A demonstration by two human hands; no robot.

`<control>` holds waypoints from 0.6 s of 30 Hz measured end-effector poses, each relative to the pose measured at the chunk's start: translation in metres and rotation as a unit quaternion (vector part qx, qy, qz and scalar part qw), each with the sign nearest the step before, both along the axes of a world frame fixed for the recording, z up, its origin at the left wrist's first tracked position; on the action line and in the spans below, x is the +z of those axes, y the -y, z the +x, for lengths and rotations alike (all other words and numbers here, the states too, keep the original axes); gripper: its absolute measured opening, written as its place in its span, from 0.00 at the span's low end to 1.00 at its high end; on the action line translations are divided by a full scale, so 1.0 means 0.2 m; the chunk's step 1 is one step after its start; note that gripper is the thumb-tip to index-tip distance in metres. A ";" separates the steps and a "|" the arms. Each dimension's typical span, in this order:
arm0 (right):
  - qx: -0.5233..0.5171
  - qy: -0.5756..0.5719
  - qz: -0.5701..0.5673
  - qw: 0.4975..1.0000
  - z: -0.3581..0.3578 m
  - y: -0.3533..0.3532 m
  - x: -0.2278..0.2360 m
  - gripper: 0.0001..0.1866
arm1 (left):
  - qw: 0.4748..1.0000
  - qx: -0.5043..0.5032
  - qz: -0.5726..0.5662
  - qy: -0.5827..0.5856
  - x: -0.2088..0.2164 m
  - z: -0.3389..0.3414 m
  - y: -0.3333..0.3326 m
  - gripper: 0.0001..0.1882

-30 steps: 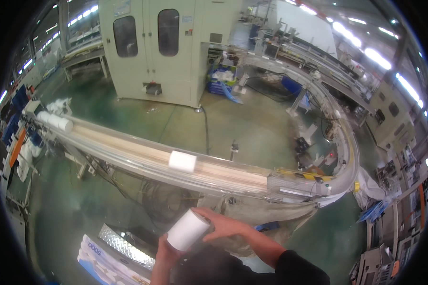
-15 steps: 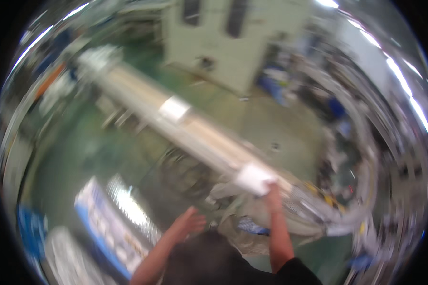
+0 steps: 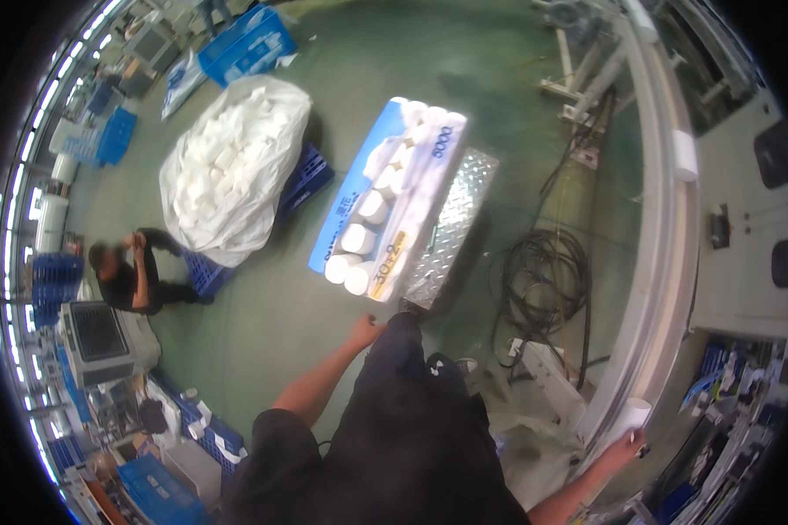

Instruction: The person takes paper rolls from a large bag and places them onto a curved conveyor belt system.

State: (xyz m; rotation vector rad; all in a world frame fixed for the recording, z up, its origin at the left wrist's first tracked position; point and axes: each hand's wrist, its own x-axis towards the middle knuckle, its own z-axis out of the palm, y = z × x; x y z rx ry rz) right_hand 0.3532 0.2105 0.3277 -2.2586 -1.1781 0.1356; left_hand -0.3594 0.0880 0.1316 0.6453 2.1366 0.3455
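At the lower right my right hand (image 3: 623,446) is closed at the near end of a white paper roll (image 3: 632,413) lying on a long conveyor (image 3: 622,367). Farther along that conveyor is another white roll (image 3: 685,156). My left hand (image 3: 367,331) hangs empty in front of me, its fingers loosely bent and apart. Just beyond it stands a blue and white printed plastic pack (image 3: 359,197) with several white rolls showing in it. Beside the pack is a metal tread-plate platform (image 3: 451,227).
A large white bag (image 3: 236,171) full of white rolls rests on a blue pallet (image 3: 302,184). Left, a person (image 3: 136,271) sits low. Black cables (image 3: 547,280) lie coiled between platform and conveyor. A blue crate (image 3: 249,44) stands far back; a pale machine cabinet (image 3: 749,227) is at right.
My view has swung left, so the conveyor now runs along the right side and the pack is ahead. My right hand stays by the roll; my left hand hangs lower, its fingers more bent.
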 end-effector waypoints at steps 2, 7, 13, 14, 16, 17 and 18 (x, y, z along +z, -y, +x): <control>0.132 -0.157 -0.040 0.978 -0.64 -0.30 0.04 0.20 | 0.995 0.099 0.012 0.011 -0.11 -0.04 -0.01 0.37; 0.463 -0.236 -0.260 0.813 -2.16 -0.65 -0.20 0.28 | 0.958 0.272 0.052 -0.068 -0.46 -0.38 0.04 0.43; 0.776 0.004 -0.212 0.594 -3.47 -0.79 -0.71 0.38 | 0.901 0.421 0.065 -0.080 -0.53 -0.57 -0.33 0.50; 0.782 0.035 -0.230 0.579 -3.64 -0.81 -0.80 0.39 | 0.895 0.423 0.042 -0.137 -0.61 -0.55 -0.35 0.50; 0.781 0.055 -0.241 0.573 -3.91 -0.83 -1.03 0.40 | 0.893 0.417 0.085 -0.147 -0.57 -0.57 -0.45 0.50; 0.784 0.069 -0.225 0.575 -4.01 -0.82 -1.14 0.39 | 0.891 0.414 0.107 -0.151 -0.53 -0.59 -0.49 0.50; 0.787 0.082 -0.206 0.576 -4.11 -0.79 -1.24 0.38 | 0.897 0.409 0.103 -0.135 -0.54 -0.61 -0.50 0.49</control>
